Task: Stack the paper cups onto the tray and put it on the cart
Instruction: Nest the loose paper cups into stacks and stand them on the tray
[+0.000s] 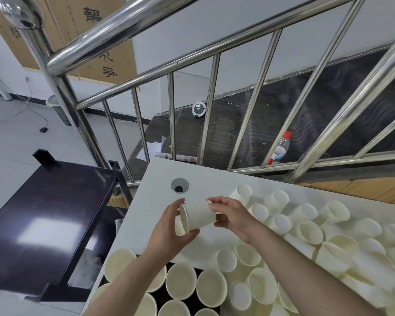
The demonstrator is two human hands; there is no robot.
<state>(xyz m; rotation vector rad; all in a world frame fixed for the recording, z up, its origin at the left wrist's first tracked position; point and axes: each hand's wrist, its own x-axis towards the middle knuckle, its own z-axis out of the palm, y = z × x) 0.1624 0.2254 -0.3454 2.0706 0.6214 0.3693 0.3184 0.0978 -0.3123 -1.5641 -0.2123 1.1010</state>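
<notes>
Both hands share the grip on one paper cup [197, 216], held sideways above the white tabletop [160, 179]: left hand [169, 233] curls round its rim, right hand [232, 216] pinches its base. Left of the tabletop stands the dark cart [43, 213]. On its near edge the black tray [192, 290] carries upright cups [180, 280]; to the right sprawls a loose heap [317, 236]. I judge stacking is under way; next this cup must turn upright and settle onto the tray.

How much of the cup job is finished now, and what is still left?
Done: several upright cups stand on the black tray. In hand: the left hand and right hand hold one paper cup. Left: the loose cups on the table; the cart has no tray.
</notes>
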